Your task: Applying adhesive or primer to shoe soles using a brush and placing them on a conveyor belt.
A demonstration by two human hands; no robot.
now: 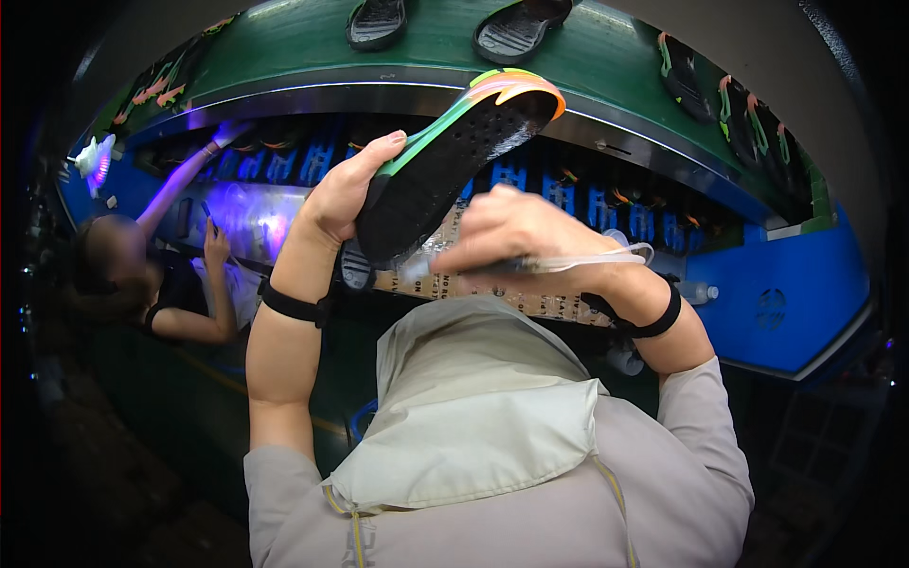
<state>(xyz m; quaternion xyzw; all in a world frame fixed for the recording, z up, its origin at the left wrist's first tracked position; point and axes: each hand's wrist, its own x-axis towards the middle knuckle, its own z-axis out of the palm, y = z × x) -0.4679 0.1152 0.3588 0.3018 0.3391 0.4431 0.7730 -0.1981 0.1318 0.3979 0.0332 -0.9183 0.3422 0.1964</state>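
My left hand (355,189) grips a shoe sole (431,180) by its edge, thumb on the green rim. The sole is tilted, with its black, wet-looking inner face towards me and an orange and yellow rim at its far end. Close to the lower end of the sole, my right hand (516,232) is blurred by motion. Its fingers are closed round a slim tool with a pale, smeared tip (418,269). A clear tube (592,257) runs along this hand to the wrist; the tool's exact kind is unclear.
Ahead runs a green conveyor belt (436,52) with a metal edge, carrying several black soles (377,24). Below it stand blue racks (559,194) and a taped cardboard surface (540,298). A clear bottle (699,292) is at right. At left, a co-worker (180,275) reaches under purple light.
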